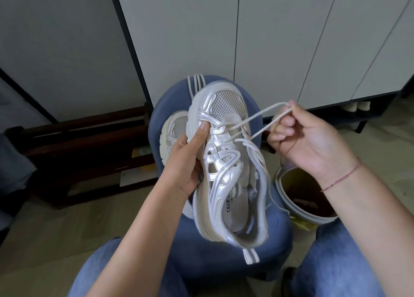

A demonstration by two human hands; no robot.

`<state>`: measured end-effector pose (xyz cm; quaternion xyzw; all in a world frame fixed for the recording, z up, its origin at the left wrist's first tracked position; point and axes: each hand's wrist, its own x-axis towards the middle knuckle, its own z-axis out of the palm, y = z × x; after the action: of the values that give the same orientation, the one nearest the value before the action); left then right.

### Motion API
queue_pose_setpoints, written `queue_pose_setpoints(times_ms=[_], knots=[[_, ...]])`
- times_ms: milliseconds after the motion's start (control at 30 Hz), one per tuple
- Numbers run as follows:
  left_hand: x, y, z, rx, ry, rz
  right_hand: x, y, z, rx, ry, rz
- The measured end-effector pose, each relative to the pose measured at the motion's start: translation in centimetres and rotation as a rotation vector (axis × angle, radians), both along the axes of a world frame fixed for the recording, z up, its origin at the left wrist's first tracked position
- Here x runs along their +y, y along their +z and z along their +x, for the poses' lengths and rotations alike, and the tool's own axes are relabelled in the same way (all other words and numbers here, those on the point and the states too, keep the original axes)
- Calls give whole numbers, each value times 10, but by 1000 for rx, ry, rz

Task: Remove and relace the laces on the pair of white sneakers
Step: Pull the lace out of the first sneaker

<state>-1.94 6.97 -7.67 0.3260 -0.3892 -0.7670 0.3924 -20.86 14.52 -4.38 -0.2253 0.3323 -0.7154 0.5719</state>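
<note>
A white and silver sneaker (226, 162) is held up over a blue stool (257, 252), toe pointing away from me. My left hand (186, 160) grips its left side, thumb resting near the lowest eyelets. A loop of white lace (257, 119) runs taut from the lower eyelets out to the right, pinched in the fingers of my right hand (307, 142). The upper eyelets are empty and the tongue lies loose. The second sneaker (173, 133) lies on the stool, mostly hidden behind my left hand.
A round bin (300, 193) with brown contents stands right of the stool. White cabinet doors (268, 39) fill the background. A dark wooden rack (89, 144) sits low on the left. My knees in blue jeans (340, 263) flank the stool.
</note>
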Motion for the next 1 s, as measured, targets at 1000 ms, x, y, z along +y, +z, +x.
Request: queue_pose_setpoints(times_ms=[1000], knots=[[0, -1, -2, 18, 23, 6, 4, -11, 30, 853, -31, 100]])
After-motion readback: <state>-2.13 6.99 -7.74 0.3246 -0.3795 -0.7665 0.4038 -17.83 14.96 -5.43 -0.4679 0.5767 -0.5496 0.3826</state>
